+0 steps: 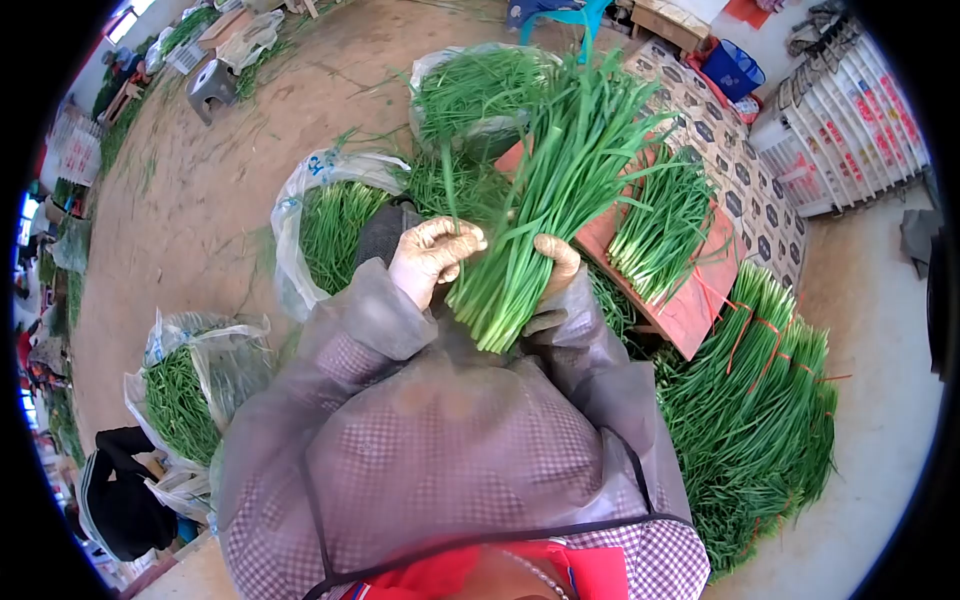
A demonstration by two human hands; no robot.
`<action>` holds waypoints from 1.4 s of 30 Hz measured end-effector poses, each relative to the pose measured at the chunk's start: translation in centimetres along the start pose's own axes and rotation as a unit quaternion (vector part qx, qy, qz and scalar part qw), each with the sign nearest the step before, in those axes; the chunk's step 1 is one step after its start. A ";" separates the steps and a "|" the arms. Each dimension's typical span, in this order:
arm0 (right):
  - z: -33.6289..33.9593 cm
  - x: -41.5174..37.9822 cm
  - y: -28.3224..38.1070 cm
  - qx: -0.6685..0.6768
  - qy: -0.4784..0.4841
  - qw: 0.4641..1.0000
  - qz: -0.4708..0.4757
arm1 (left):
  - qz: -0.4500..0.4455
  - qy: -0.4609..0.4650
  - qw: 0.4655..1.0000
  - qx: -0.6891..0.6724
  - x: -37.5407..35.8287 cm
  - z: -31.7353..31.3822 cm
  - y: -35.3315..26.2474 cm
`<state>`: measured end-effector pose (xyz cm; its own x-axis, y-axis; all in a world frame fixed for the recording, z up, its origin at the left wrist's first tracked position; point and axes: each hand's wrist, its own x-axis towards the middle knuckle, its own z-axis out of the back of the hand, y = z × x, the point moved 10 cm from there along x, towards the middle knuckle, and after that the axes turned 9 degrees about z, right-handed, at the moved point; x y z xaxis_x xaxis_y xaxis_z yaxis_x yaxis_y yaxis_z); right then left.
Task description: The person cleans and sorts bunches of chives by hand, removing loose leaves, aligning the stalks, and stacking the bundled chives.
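Observation:
My right hand is wrapped round a large bunch of garlic chives, thumb across the front. The pale cut ends point down toward my chest and the green leaves fan up and away. Beside the bunch on the left, my left hand is closed in a pinch, its fingertips close to the stems. A loose chive leaf rises from those fingertips. On the reddish board to the right lies a smaller pile of chives.
Tied chive bundles are heaped at my right. Plastic bags of greens stand on the left, ahead-left and ahead. Farther off are a grey stool, a blue basket and stacked white crates.

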<state>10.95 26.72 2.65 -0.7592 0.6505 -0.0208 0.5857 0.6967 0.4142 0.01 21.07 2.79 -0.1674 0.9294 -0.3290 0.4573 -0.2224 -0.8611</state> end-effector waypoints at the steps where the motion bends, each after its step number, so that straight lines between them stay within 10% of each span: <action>1: -0.3 0.1 1.2 -0.003 0.017 0.999 0.039 | 0.007 0.010 0.999 -0.050 0.2 -0.3 0.0; 13: 2.8 0.9 11.8 0.017 0.064 0.971 0.228 | 0.066 0.073 0.975 -0.200 2.4 -0.1 1.4; 17: 3.0 -0.5 15.4 0.057 0.084 0.959 0.264 | 0.092 0.012 0.993 -0.069 3.7 2.4 1.9; 19: 3.0 -1.4 16.5 0.042 0.077 0.956 0.281 | 0.070 -0.065 0.967 0.238 4.1 2.3 -0.1; 21: 2.9 -1.9 16.1 0.009 0.055 0.965 0.256 | 0.015 -0.107 0.919 0.379 5.0 1.0 -2.0; 24: 0.9 -2.4 14.6 0.001 0.039 0.970 0.239 | -0.332 -0.023 0.811 0.481 4.6 -8.3 -7.9; 31: 2.8 -3.3 11.6 -0.016 -0.033 0.987 0.154 | -0.311 0.068 0.879 0.355 5.2 -16.7 -8.2; 37: 2.4 -3.3 12.7 -0.046 -0.025 0.974 0.219 | 0.005 0.118 0.989 0.092 7.3 -14.4 -3.3; 42: 2.4 -3.3 12.7 -0.022 -0.042 0.973 0.224 | 0.025 0.194 0.979 -0.056 6.4 -13.6 -2.6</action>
<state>21.57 34.17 5.80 -0.4025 0.9102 0.0975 0.8389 0.3242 0.4371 9.61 31.57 8.18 0.1911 0.9651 -0.1789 0.5523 -0.2564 -0.7932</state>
